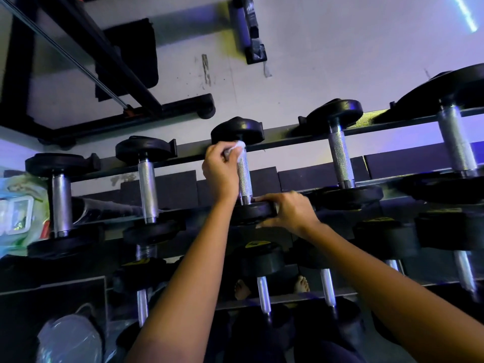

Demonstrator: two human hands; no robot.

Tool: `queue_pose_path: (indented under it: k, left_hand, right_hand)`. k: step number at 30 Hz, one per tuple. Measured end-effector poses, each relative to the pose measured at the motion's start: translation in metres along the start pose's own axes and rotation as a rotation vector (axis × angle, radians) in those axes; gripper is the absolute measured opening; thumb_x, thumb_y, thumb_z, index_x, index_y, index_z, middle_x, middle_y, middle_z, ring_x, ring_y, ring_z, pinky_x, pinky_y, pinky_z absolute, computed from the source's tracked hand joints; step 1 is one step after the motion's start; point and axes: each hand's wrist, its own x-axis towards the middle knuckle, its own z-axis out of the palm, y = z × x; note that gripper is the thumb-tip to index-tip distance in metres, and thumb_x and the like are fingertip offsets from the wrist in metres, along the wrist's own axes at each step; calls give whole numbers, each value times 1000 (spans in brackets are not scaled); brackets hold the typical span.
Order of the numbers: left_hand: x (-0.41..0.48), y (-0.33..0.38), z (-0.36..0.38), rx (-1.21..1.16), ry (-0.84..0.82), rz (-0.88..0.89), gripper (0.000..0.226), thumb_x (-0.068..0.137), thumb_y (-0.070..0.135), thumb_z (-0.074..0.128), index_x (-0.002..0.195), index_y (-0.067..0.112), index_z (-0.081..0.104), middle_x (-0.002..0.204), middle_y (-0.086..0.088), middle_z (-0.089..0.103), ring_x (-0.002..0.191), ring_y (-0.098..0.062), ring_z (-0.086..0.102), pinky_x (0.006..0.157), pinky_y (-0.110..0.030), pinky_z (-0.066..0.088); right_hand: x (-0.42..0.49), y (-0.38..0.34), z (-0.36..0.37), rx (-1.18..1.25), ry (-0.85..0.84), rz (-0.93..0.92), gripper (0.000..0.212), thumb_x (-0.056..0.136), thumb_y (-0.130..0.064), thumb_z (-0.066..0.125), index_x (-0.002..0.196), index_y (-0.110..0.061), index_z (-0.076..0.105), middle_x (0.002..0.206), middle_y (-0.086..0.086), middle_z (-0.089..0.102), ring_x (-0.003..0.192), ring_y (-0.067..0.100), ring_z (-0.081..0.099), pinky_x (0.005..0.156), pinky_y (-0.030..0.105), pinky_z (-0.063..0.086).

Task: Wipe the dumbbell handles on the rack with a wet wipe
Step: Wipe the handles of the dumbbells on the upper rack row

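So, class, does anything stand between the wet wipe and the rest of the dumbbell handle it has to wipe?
Nothing visible. The left hand holds the wet wipe at the far end of the knurled handle, whose remaining length is bare. The right hand grips the near weight head, off the knurling.

Single view, from your head: wide-angle, facing forward and steeply down onto rack (285,138), close, within arm's reach.

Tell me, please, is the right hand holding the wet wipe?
No, the left hand grips the wet wipe on the dumbbell handle, while the right hand holds its near plate.
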Motion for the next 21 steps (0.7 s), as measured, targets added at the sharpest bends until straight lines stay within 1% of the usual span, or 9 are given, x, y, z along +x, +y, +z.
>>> queue_pose_path:
  k: [3, 5, 7, 9, 11, 13, 15, 17, 21]
  left_hand:
    - [15, -5, -1, -453, -10, -494, 14, 81, 7, 68, 73, 16, 63, 72, -1, 63, 67, -11, 57, 64, -25, 51]
    - [15, -3, -6, -517, -73, -556, 11, 84, 3, 65, 77, 11, 63, 67, 2, 63, 63, -7, 57, 64, -21, 52]
    - [13, -3, -11, -424, -118, -449, 5, 83, 1, 65, 85, 5, 65, 65, 5, 64, 58, -1, 58, 64, -19, 50]
    - [7, -3, -19, -279, -166, -295, 11, 81, -3, 64, 89, 4, 64, 71, 3, 64, 56, 6, 58, 61, -12, 49]
    - [-5, -6, -29, -113, -221, -143, 13, 79, -5, 64, 85, 6, 64, 76, -2, 66, 60, 9, 59, 62, -10, 48]
    - [-23, -14, -40, 6, -275, -32, 14, 78, -3, 66, 81, 11, 65, 83, -4, 68, 70, 6, 62, 67, -12, 50]
    - [-39, -17, -44, 45, -331, 28, 15, 78, 0, 67, 88, 11, 68, 93, -3, 67, 82, -8, 66, 74, -18, 53]
    - [-38, -16, -40, 63, -318, 76, 23, 77, 4, 71, 100, 7, 70, 103, -3, 65, 90, -12, 63, 80, -16, 51]
    - [-12, -4, -19, 56, -192, 103, 19, 76, 4, 71, 96, 3, 72, 107, -9, 64, 92, -13, 60, 76, -8, 47]
  right_hand:
    - [4, -26, -18, -486, -22, -83, 43, 80, -42, 69, 116, -19, 60, 111, 3, 66, 102, 23, 63, 76, 30, 43]
    - [4, -45, -16, -647, 5, -165, 33, 89, -28, 62, 117, -13, 56, 111, 3, 64, 101, 22, 62, 70, 29, 38]
    - [0, -52, -13, -641, -18, -182, 35, 89, -28, 62, 119, -12, 53, 110, 3, 63, 100, 21, 62, 69, 28, 36]
    - [-2, -36, -15, -418, -36, -105, 51, 78, -45, 70, 116, -14, 57, 110, 4, 64, 101, 23, 62, 76, 30, 42]
    - [-13, -16, -15, 110, -29, 60, 63, 69, -57, 71, 115, -16, 62, 110, 4, 66, 102, 21, 62, 82, 30, 47]
    - [-23, -8, -3, 503, 54, 172, 64, 74, -54, 68, 125, -17, 60, 117, 3, 65, 108, 17, 61, 87, 23, 46]
    - [-27, -12, 18, 704, 134, 276, 70, 76, -46, 71, 135, -15, 50, 126, 5, 61, 114, 19, 58, 97, 31, 47]
    - [-25, -20, 31, 920, 203, 366, 76, 73, -37, 77, 137, -9, 47, 123, 6, 61, 113, 22, 59, 97, 42, 49]
    - [-23, -20, 37, 1081, 265, 380, 79, 69, -31, 80, 137, -9, 47, 123, 3, 61, 107, 16, 61, 96, 36, 50]
